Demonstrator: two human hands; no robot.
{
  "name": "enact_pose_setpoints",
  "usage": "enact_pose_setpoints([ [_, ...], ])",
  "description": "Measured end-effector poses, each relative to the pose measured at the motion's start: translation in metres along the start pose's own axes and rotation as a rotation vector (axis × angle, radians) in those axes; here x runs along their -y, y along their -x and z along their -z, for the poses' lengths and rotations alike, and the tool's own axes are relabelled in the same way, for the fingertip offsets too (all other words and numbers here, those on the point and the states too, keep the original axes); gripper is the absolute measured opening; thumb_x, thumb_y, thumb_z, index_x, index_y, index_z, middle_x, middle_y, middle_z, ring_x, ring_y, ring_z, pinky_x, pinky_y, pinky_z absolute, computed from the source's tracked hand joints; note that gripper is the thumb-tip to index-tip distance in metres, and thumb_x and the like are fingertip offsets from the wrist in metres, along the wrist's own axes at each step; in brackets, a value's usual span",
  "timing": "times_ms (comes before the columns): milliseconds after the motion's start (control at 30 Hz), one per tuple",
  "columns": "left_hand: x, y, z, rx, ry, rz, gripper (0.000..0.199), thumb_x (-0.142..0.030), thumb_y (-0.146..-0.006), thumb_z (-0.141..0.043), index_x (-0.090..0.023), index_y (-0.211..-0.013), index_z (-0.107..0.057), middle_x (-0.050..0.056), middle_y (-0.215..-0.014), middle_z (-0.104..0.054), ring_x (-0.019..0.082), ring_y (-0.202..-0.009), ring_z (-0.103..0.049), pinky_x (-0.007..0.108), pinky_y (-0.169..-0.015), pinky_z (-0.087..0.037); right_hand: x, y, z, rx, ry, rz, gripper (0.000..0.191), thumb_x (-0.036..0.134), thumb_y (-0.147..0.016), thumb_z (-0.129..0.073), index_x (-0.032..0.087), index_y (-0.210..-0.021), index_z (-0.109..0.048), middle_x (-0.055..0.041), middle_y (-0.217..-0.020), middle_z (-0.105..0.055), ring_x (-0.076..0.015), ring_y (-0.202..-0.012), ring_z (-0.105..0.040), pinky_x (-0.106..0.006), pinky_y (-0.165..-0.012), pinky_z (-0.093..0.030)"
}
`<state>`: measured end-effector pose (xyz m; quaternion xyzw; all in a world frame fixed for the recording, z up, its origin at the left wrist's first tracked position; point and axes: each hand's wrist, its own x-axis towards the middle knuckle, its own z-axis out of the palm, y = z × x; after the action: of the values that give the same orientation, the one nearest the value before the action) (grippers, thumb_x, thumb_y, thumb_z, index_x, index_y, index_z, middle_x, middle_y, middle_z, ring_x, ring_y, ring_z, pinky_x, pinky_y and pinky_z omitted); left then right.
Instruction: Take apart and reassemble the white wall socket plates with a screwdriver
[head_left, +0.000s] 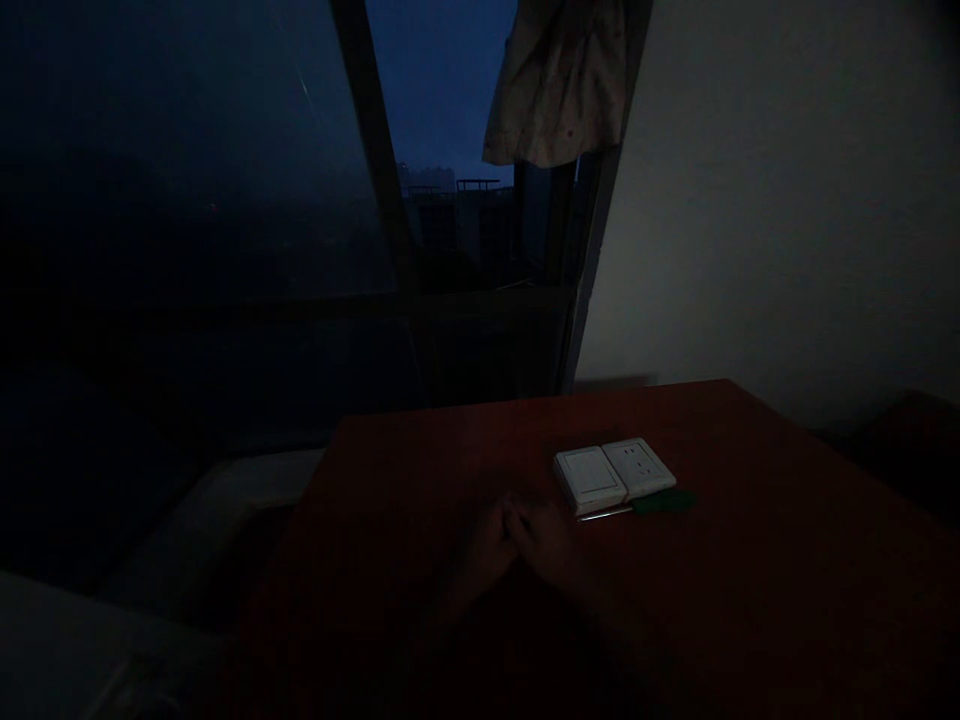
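Note:
My left hand (491,538) and my right hand (549,538) rest clasped together on the reddish-brown table (390,500). Both are closed, thumbs side by side, and no object shows in them; the room is too dark for finger detail. Just right of my right hand lie a white wall switch (591,474) with a blank square face and a white wall socket (640,466) with slots, set edge to edge. Along their near side is a screwdriver (664,502) with a green handle, its metal shaft pointing left towards my right hand. Neither hand touches these things.
Beyond the table stands a large window with a dark frame (375,150), dusk outside. A stained cloth (559,85) hangs at its upper right. A pale wall (765,200) rises on the right. The table's far edge runs below the window; a light ledge (262,475) lies left.

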<state>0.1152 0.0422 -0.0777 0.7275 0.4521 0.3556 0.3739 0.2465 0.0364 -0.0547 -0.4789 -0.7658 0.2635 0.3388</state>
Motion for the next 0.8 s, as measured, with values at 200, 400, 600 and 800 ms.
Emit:
enact_pose_setpoints([
  [200,0.0013,-0.0019,-0.0009,0.010,0.025,-0.014,0.021,-0.016,-0.081,-0.049,-0.018,-0.099,-0.060,0.007,-0.100,-0.068,0.020,-0.091,-0.064,0.030,-0.083,-0.048,0.0010,0.0005,0.0008,0.003,0.018,-0.020,0.043,0.034,-0.096,-0.032,0.019,-0.074,-0.065,-0.0042,-0.073,-0.070,-0.0150,-0.063,-0.062,-0.023,-0.059,-0.039],
  [400,-0.0016,-0.0021,0.0004,0.006,0.025,-0.006,0.023,-0.016,-0.080,-0.049,-0.017,-0.099,-0.060,0.009,-0.102,-0.068,0.022,-0.093,-0.064,0.033,-0.084,-0.048,0.0012,0.0002,0.0010,-0.002,0.022,-0.009,0.039,0.031,-0.096,-0.034,0.019,-0.074,-0.064,-0.0035,-0.074,-0.070,-0.0150,-0.066,-0.063,-0.023,-0.060,-0.039],
  [600,-0.0035,-0.0010,0.0009,0.001,0.017,0.005,0.022,-0.018,-0.081,-0.049,-0.018,-0.100,-0.060,0.009,-0.103,-0.068,0.022,-0.095,-0.063,0.033,-0.087,-0.048,0.0018,0.0002,0.0011,-0.007,0.021,0.000,0.039,0.032,-0.096,-0.034,0.019,-0.075,-0.065,-0.0034,-0.074,-0.070,-0.0146,-0.065,-0.062,-0.023,-0.061,-0.040],
  [800,-0.0031,-0.0007,0.0010,-0.006,0.007,0.018,0.023,-0.019,-0.082,-0.050,-0.018,-0.102,-0.061,0.009,-0.104,-0.069,0.022,-0.096,-0.063,0.034,-0.087,-0.048,0.0024,0.0008,0.0019,-0.010,0.020,0.008,0.039,0.031,-0.096,-0.033,0.019,-0.077,-0.065,-0.0041,-0.077,-0.071,-0.0149,-0.068,-0.064,-0.023,-0.062,-0.041],
])
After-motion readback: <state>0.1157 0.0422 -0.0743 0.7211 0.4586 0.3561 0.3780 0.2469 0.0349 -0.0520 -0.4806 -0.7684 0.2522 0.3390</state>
